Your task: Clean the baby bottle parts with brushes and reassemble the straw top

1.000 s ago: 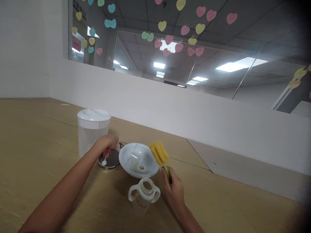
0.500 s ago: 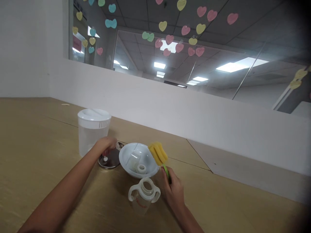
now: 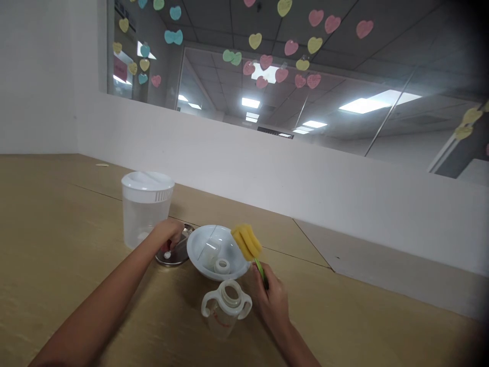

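My left hand reaches over a round metal tray, its fingers pinched down on a small white piece, too small to identify. My right hand is closed around the green handle of a yellow sponge bottle brush, held upright with the sponge head on top. In front of a pale bowl stands an open clear baby bottle with two white side handles. Inside the bowl lie a clear container and a white ring.
A translucent lidded bucket stands behind the tray on the left. The wooden table ends at a white wall, with a window above bearing heart-shaped notes. A small flat pale piece lies at the far left.
My left hand has come slightly down and right over the tray, and the small white piece has shifted with it. My right hand holds the brush almost still.
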### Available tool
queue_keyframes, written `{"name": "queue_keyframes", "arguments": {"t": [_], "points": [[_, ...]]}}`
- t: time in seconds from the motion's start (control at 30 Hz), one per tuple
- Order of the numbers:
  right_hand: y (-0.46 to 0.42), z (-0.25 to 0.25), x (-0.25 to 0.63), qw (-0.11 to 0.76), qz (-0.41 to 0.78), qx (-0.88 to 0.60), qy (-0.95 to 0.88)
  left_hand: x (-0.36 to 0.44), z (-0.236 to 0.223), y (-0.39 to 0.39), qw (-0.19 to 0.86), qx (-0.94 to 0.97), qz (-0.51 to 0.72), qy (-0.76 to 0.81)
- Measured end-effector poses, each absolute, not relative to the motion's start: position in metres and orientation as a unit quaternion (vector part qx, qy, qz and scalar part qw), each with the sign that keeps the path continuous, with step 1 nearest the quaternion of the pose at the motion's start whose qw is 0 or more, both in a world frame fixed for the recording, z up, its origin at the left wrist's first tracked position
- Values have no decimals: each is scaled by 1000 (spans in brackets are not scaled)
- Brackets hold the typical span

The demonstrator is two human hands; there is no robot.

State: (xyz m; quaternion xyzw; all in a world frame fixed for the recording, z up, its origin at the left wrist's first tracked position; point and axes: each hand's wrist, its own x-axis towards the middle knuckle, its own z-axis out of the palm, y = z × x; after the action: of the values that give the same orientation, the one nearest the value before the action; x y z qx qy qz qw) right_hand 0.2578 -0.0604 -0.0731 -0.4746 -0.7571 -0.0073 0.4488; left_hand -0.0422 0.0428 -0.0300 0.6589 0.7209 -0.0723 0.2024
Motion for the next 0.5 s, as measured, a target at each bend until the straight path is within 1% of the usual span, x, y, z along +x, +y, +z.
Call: {"name": "queue_keyframes", "arguments": {"t": [0.1,0.2,0.33,0.5], "points": [[-60,-74,258,448,-19,-472,-759,-40,-29,42,276,626,-146,715],[-60,-74,258,442,-23,-475,-761,-39,-28,39,315,614,-182,700],[-60,-75,258,438,-21,-477,-762,-38,-28,40,324,624,-176,689],[-60,-74,258,439,-26,-476,-761,-40,-34,47,306,631,-150,697]]}}
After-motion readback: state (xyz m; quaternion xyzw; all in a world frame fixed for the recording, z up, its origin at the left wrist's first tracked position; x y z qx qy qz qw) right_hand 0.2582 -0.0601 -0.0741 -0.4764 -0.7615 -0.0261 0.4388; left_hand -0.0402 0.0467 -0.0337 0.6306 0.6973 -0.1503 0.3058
